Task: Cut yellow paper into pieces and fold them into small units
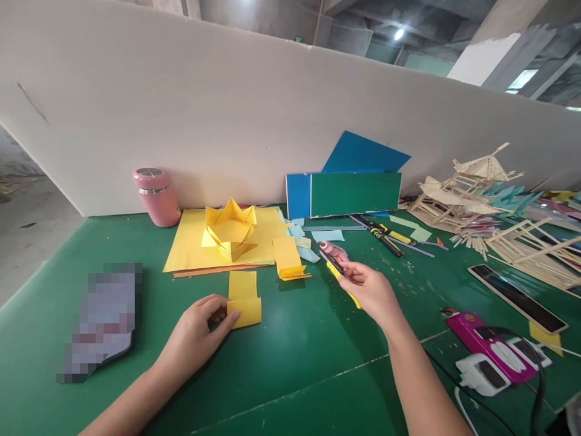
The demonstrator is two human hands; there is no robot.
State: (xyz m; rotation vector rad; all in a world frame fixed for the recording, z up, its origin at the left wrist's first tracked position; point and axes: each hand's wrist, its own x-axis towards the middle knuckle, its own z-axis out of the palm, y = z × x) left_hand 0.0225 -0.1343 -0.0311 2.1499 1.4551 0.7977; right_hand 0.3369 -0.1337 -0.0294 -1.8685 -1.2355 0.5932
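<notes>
The left hand is in front of the yellow paper crown, on the side nearer to the person. This hand is narrow: its thumb lies over the left edge of a small yellow paper, the other fingers are curled at the same edge, and so the paper is pinched there. The small yellow paper is on the green table, just in front of the crown, and a crease divides it into two parts.

The right hand is to the right of the crown and a little nearer to the person. It is closed around a slim tool with yellow and dark parts, which points up and to the left; I cannot tell exactly which kind of tool it is. A pink object shows just behind the tool, also to the right of the crown.

The crown itself stands on a stack of yellow sheets. Close to the right of it there is a folded yellow strip, with pale blue scraps near this strip. To the left and behind the crown stands a pink flask. Far to its right is a wooden stick model.
</notes>
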